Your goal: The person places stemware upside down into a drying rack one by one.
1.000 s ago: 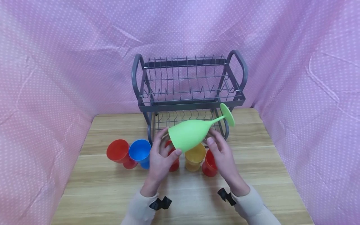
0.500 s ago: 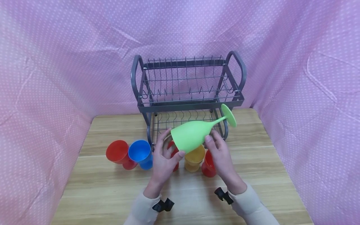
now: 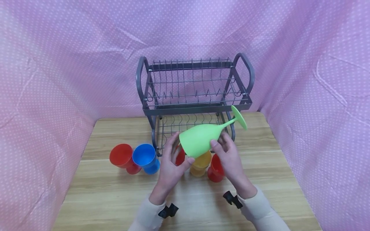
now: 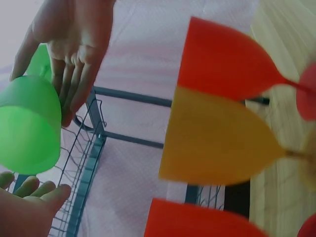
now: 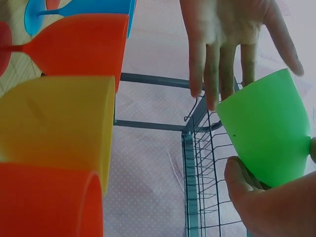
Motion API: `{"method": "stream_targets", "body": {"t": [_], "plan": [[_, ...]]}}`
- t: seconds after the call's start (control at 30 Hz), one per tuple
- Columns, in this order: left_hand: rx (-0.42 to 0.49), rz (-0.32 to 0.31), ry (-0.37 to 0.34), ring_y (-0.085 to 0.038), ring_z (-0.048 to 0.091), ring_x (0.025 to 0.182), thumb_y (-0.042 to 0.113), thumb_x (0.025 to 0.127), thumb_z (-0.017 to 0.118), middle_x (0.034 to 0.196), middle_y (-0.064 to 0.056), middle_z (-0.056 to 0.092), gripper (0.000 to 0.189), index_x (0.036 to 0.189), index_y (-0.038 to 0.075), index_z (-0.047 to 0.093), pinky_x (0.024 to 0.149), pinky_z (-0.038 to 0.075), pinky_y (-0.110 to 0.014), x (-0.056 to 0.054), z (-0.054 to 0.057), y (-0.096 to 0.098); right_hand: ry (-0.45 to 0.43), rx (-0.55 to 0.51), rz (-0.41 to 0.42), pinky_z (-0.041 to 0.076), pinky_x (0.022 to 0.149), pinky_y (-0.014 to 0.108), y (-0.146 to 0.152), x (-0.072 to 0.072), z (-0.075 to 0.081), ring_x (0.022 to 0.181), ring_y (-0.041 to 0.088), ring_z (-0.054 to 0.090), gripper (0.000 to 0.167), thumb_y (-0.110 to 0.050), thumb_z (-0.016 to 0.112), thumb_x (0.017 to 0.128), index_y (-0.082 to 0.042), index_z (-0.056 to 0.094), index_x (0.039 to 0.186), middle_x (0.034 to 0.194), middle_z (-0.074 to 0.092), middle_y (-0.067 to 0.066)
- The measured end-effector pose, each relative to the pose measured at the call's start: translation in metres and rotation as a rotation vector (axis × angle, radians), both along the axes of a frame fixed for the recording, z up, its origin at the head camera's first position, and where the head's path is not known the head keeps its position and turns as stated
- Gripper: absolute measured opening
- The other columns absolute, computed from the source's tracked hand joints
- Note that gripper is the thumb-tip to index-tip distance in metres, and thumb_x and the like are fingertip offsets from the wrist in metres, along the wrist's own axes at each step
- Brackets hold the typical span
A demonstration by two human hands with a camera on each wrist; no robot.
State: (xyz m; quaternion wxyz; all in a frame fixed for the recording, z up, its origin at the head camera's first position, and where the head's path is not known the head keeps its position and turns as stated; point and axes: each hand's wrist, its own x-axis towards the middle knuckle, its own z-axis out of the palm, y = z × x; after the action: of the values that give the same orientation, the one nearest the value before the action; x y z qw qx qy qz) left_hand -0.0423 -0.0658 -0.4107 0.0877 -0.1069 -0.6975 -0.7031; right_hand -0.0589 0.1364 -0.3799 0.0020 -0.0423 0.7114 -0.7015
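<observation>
A light green plastic goblet (image 3: 199, 139) is held in the air, tipped on its side with its mouth to the left and its foot up to the right. My right hand (image 3: 229, 162) grips the bowl near the stem, thumb on the near side. At the mouth end is my left hand (image 3: 170, 170), its thumb and fingers spread around the rim. The right wrist view shows those left fingers (image 5: 212, 74) straight beside the green bowl (image 5: 269, 131). In the left wrist view the goblet's mouth (image 4: 29, 140) faces that camera.
Below the hands several goblets stand upright on the wooden table (image 3: 98, 199): red (image 3: 120, 155), blue (image 3: 144, 155), yellow (image 3: 200, 162) and more red (image 3: 215, 171). Behind them is a grey two-tier dish rack (image 3: 196, 109). Pink dotted cloth (image 3: 86, 64) surrounds the table.
The green goblet and both hands have shifted slightly to the right. My right thumb has come onto the near side of the bowl.
</observation>
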Motion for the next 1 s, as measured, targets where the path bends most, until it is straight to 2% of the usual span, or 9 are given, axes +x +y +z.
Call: {"method": "stream_targets", "body": {"t": [0.13,0.3,0.43,0.63,0.83,1.0], "plan": [[-0.138,0.022,0.098,-0.023,0.034,0.151,0.030,0.094,0.076,0.166,-0.005,0.033,0.084,0.162,0.018,0.030,0.110,0.045,-0.047,-0.003,0.001,-0.008,-0.002,0.036,-0.014,0.050,0.100,0.021,0.006,-0.001,0.002,0.142,0.030,0.048,0.063,-0.026,0.060,0.104,-0.008,0.035,0.159,0.155,0.049,0.011],[-0.339,0.120,0.274,-0.025,0.031,0.153,0.047,0.098,0.065,0.168,-0.003,0.031,0.080,0.163,0.015,0.032,0.102,0.050,-0.061,-0.010,0.005,-0.023,0.025,0.035,-0.026,0.050,0.101,0.021,0.012,-0.002,0.007,0.140,0.028,0.049,0.060,-0.022,0.060,0.104,-0.008,0.038,0.158,0.152,0.051,0.011],[-0.474,0.194,0.404,-0.028,0.029,0.154,0.054,0.100,0.057,0.168,-0.007,0.032,0.079,0.160,0.008,0.035,0.100,0.051,-0.060,-0.017,0.008,-0.036,0.041,0.030,-0.040,0.052,0.100,0.022,0.018,-0.003,0.011,0.137,0.028,0.050,0.059,-0.020,0.060,0.103,-0.009,0.040,0.157,0.149,0.053,0.010],[-0.599,0.307,0.547,-0.037,0.028,0.154,0.059,0.103,0.046,0.165,-0.017,0.034,0.080,0.157,0.001,0.039,0.112,0.042,-0.058,-0.029,0.017,-0.054,0.051,0.052,-0.081,0.054,0.096,0.022,0.026,-0.002,0.018,0.136,0.026,0.051,0.055,-0.022,0.061,0.103,-0.011,0.045,0.154,0.145,0.055,0.007],[-0.684,0.410,0.569,-0.039,0.026,0.154,0.059,0.103,0.045,0.165,-0.018,0.034,0.080,0.152,-0.004,0.043,0.124,0.023,-0.058,-0.040,0.032,-0.068,0.098,0.018,-0.131,0.048,0.104,0.020,0.034,-0.001,0.024,0.135,0.024,0.052,0.053,-0.015,0.064,0.102,-0.011,0.049,0.152,0.143,0.056,0.007],[-0.801,0.449,0.529,-0.036,0.019,0.157,0.063,0.102,0.040,0.168,-0.019,0.028,0.085,0.156,-0.002,0.038,0.124,0.013,-0.064,-0.046,0.040,-0.074,0.131,-0.014,-0.165,0.047,0.105,0.021,0.040,-0.003,0.026,0.133,0.023,0.053,0.052,-0.011,0.064,0.101,-0.008,0.051,0.151,0.142,0.058,0.008]]}}
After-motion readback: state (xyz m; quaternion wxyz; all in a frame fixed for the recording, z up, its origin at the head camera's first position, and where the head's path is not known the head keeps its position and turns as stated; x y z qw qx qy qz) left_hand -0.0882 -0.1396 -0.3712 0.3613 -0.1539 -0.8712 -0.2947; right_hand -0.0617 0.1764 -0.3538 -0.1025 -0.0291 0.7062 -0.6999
